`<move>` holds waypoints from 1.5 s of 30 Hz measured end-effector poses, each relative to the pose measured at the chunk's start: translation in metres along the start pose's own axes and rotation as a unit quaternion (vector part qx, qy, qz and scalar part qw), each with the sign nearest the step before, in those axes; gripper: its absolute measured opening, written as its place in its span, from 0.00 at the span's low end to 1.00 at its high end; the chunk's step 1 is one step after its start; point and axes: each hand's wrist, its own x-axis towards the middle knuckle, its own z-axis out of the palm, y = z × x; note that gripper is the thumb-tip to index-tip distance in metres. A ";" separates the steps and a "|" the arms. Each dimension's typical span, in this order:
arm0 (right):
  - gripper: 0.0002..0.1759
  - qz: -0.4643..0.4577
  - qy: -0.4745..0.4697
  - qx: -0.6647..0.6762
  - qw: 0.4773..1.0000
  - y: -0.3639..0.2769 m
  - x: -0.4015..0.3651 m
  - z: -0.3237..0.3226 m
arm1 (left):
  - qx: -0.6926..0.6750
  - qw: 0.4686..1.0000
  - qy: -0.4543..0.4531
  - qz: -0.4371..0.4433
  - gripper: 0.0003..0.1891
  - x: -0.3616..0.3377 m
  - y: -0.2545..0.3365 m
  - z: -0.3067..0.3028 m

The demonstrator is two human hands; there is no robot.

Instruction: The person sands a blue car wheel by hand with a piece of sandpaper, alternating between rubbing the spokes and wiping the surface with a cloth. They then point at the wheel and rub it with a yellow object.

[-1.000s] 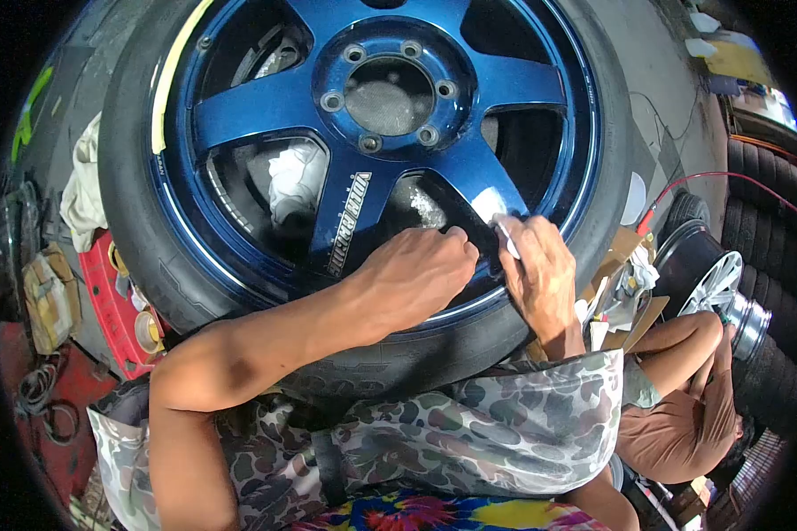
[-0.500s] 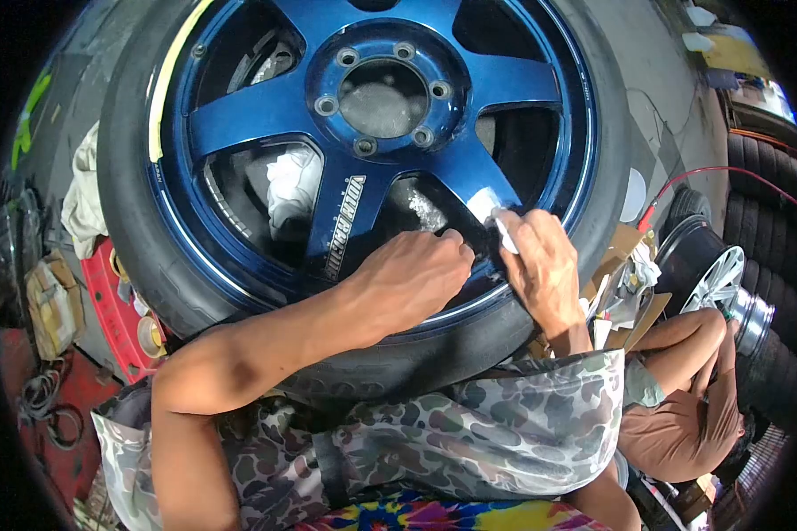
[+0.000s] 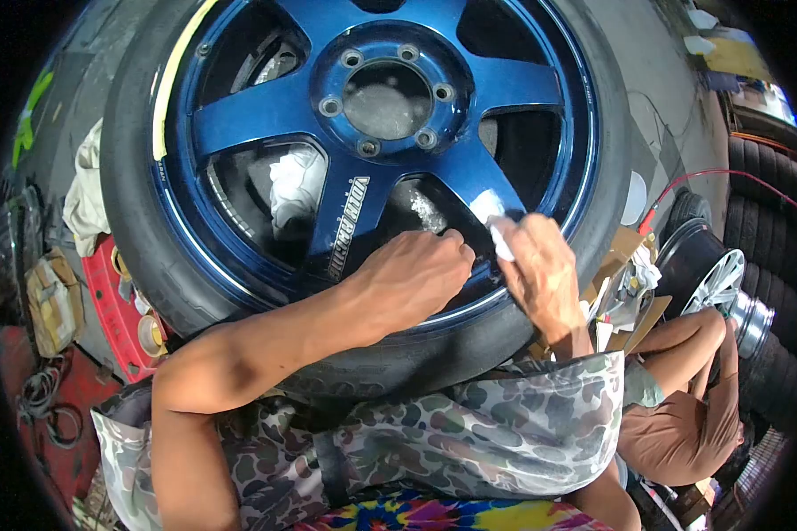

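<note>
Pressure seemed best kept even: right hand [image 3: 540, 276] pinched a white cloth [image 3: 498, 237] on the blue wheel [image 3: 266, 117], left hand [image 3: 416, 276] curled closed, bracing beside.

A: The blue alloy rim [image 3: 266, 115] in front of you is glossy painted metal, smooth enough to throw a white glare.
B: The tyre [image 3: 133, 221] around it is matt black rubber, dull next to that paint.
A: The white scrap [image 3: 499, 241] pinched in your right hand [image 3: 540, 279] looks soft. Whether it is cloth or paper, you can't tell.
B: The rag [image 3: 294, 181] behind the spokes is crumpled white cloth, your shorts [image 3: 469, 434] are matt camouflage fabric, and the silver wheel [image 3: 717, 279] on your right is bright metal.
</note>
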 end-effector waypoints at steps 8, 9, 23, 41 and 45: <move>0.28 -0.009 0.003 0.014 1.000 -0.004 -0.001 0.001 | 0.002 1.000 0.006 -0.007 0.11 -0.002 0.002 0.000; 0.28 -0.019 0.002 0.023 1.000 -0.003 -0.002 0.000 | 0.001 1.000 0.006 -0.007 0.11 -0.001 0.002 0.001; 0.29 -0.002 -0.001 0.015 1.000 -0.006 -0.004 0.003 | 0.000 1.000 -0.001 -0.010 0.11 0.000 0.002 -0.001; 0.31 0.027 0.026 -0.025 0.999 0.000 0.000 0.003 | 0.007 1.000 0.006 -0.006 0.10 -0.001 0.001 0.001; 0.30 0.023 0.025 -0.009 0.999 -0.003 -0.004 0.005 | 0.000 1.000 0.012 -0.008 0.10 -0.001 0.000 0.000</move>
